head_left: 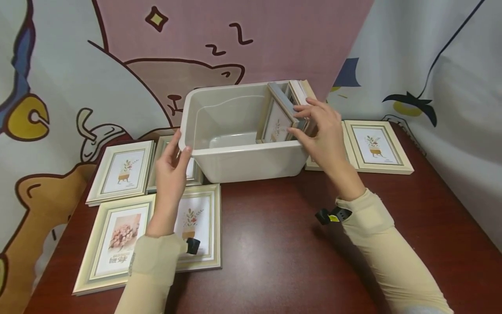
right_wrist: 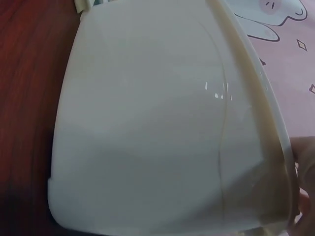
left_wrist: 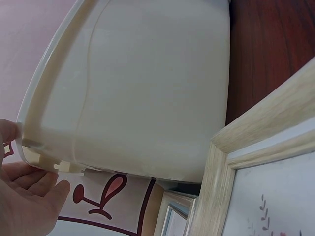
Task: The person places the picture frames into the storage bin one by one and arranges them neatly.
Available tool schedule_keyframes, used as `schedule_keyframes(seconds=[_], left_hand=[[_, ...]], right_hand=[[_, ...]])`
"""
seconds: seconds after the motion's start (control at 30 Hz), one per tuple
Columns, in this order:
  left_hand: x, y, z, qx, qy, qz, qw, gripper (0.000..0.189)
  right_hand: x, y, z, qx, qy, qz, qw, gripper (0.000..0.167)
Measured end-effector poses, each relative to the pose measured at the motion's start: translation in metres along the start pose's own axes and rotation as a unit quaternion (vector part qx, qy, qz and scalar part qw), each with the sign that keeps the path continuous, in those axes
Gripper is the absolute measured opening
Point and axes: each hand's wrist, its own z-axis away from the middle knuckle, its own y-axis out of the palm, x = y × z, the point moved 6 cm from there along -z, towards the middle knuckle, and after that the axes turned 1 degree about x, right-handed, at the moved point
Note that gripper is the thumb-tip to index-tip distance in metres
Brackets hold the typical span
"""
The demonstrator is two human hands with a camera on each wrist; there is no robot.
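Observation:
A white plastic bin (head_left: 251,163) stands at the back of the table. My left hand (head_left: 172,174) grips its left rim, thumb at the near corner; in the left wrist view the fingers (left_wrist: 29,177) curl under the lip. Several picture frames stand on edge at the bin's right end, the foremost picture frame (head_left: 276,124) facing left with a plant print. My right hand (head_left: 323,131) reaches over the right rim and pinches the upper near corner of these upright frames between thumb and fingers. The right wrist view mostly shows the bin's outer end wall (right_wrist: 147,118), with fingers at the rim.
Left of the bin lie several picture frames: a plant-print frame (head_left: 121,172), a flower-photo frame (head_left: 113,244) and another plant-print frame (head_left: 200,226) under my left forearm. To the right, a cream frame (head_left: 378,146) lies beside another partly hidden. A printed cloth (head_left: 306,43) hangs behind the table (head_left: 266,244).

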Motion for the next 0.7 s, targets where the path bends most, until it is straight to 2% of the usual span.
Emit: schedule_keyframes(seconds=[0.23,0.43,0.53,0.7], left_hand=[[0.0006,0.001,0.0002,-0.002,0.003,0.008,1.0,0.052],[0.0002,0.0008,0.0001,-0.003,0.009,0.015,0.9999,0.052],[0.0006,0.0006,0.0005,-0.004,0.008,0.021,0.9997,0.052],[0.0005,0.0003,0.001,-0.004,0.007,0.021,0.9997,0.052]], right_hand=[[0.0003,0.0004,-0.0031,0.038,-0.036,-0.007,0.9986,0.037],[0.0053,0.0032,-0.0052,0.044,-0.04,0.003,0.9982,0.038],[0.0063,0.0028,-0.0042,0.03,-0.04,0.011,0.9987,0.036],[0.007,-0.0008,0.0023,-0.02,-0.039,0.011,0.999,0.035]])
